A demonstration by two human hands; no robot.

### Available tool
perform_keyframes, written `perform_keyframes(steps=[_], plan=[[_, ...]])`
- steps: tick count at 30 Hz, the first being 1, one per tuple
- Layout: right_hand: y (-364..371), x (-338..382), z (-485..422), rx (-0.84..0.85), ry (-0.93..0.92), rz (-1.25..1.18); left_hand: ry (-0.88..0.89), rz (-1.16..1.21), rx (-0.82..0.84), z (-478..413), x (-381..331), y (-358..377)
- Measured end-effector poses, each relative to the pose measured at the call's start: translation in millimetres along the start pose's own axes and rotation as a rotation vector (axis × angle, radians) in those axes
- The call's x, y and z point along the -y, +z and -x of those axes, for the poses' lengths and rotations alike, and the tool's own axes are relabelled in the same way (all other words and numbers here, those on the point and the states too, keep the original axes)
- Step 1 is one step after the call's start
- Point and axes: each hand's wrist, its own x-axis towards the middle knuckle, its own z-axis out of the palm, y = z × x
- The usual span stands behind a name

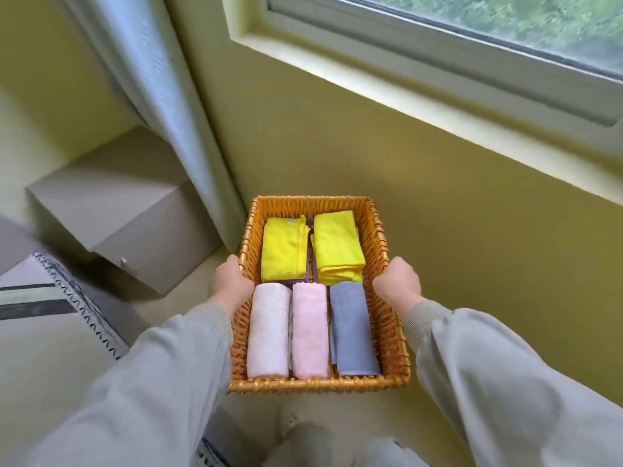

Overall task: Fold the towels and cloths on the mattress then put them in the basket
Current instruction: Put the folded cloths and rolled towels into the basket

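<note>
Fingers [235, 264] of left hand [232, 285] and right hand [399, 284] grip the basket [320, 385] beside yellow wall [455, 237], under window [488, 25].

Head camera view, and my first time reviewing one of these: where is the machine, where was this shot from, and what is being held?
There is no machine here. A person works with bare hands, and the one camera sits on their head, looking forward and down. The two grey sleeves coming in from the bottom are therefore the person's own arms. The left hand grips the left rim of a wicker basket, and the right hand grips the right rim. In the basket, nearest the person, three rolled towels lie side by side: a white towel, a pink towel and a blue-grey towel. Behind them lie two folded yellow cloths. Beyond the basket are a yellow wall, a window and a curtain.
</note>
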Motion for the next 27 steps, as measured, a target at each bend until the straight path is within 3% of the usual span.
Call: perform_keyframes(steps=[11,19,27], plan=[[101.3,259.5,-10.4,0.126,-0.321,0.169,-0.224,0.061,-0.146,-125.4,141.1,-154.6],[169.1,443.2,-55.2,0.237,-0.487,0.187,-0.356,0.088,-0.258,-247.4,203.9,-249.5],[230.4,591.7,-79.4,0.290,-0.508,0.144,-0.427,0.113,-0.320,-350.7,249.0,-330.2]])
